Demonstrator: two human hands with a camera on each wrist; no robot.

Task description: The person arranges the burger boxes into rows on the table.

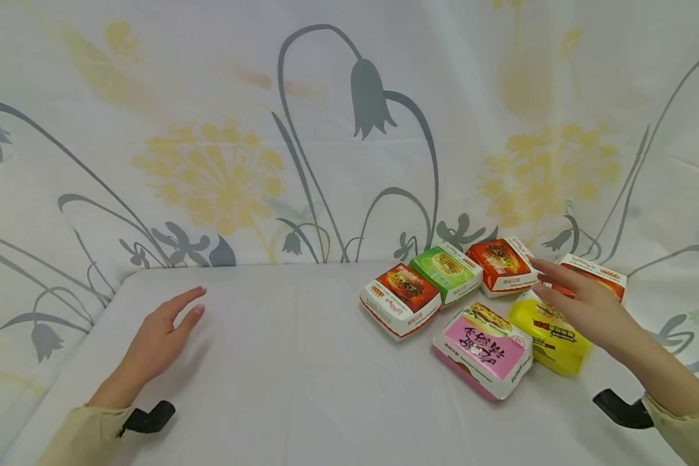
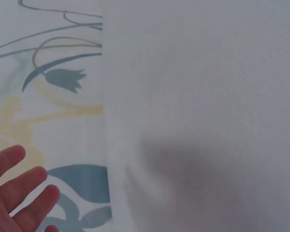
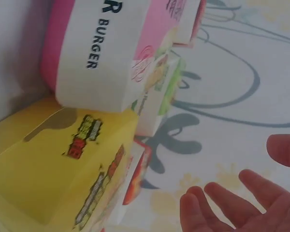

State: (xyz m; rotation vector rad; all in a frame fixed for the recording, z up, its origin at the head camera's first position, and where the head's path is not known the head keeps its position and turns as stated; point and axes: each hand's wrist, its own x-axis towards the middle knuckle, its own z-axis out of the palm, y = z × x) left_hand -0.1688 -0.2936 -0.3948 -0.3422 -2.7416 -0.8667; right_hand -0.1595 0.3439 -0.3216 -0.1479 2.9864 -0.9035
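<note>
My left hand (image 1: 162, 336) hovers over the left part of the white table, fingers extended and holding nothing; its fingertips also show in the left wrist view. Over the burger boxes on the right is my right hand (image 1: 594, 310), fingers stretched out, with nothing in its grasp. Below it lies a yellow burger box (image 1: 550, 336), and a red-and-white box (image 1: 608, 275) is partly hidden behind it. By its fingertips sits another red burger box (image 1: 503, 265); whether they touch is unclear. A pink burger box (image 1: 482, 349) stands nearer the front, its "BURGER" side facing the right wrist view.
A green burger box (image 1: 446, 272) and a red-and-white burger box (image 1: 400, 299) sit side by side at the group's left. White cloth covers the table (image 1: 279, 362). Behind it hangs a flower-patterned curtain (image 1: 210, 162).
</note>
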